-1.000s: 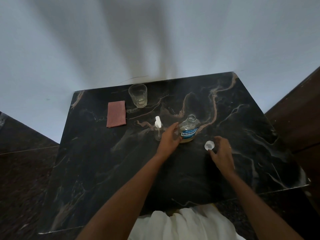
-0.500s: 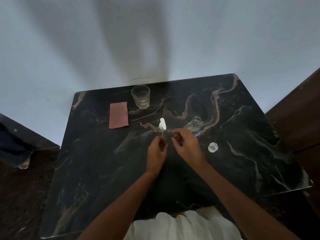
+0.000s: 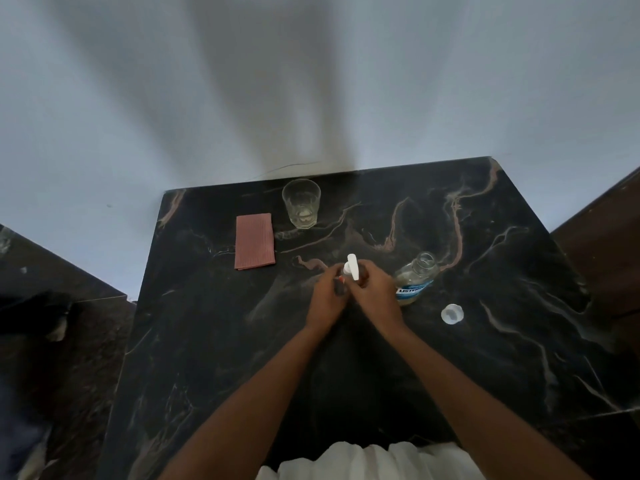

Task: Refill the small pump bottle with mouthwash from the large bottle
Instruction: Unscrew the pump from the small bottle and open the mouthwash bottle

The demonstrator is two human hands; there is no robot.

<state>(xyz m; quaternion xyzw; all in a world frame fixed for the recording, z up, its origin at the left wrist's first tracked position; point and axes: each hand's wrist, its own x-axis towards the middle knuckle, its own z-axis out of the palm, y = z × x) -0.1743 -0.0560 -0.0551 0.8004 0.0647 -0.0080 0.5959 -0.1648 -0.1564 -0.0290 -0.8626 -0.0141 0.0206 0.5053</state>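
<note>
The small pump bottle [image 3: 352,268] stands near the middle of the black marble table [image 3: 502,358]; only its white pump head shows above my fingers. My left hand [image 3: 327,297] is wrapped around its body, and my right hand [image 3: 375,294] grips it just below the pump head. The large clear mouthwash bottle [image 3: 414,278], with a blue label and a little pale liquid, stands uncapped just right of my right hand. Its white cap [image 3: 452,313] lies on the table further right.
A drinking glass [image 3: 301,204] stands at the table's far edge, with a folded pink cloth [image 3: 255,246] to its left. A white wall rises behind the table. Dark floor lies on both sides.
My left hand left the large bottle and took the pump bottle. My right hand let go of the cap on the table and came over to the pump head.
</note>
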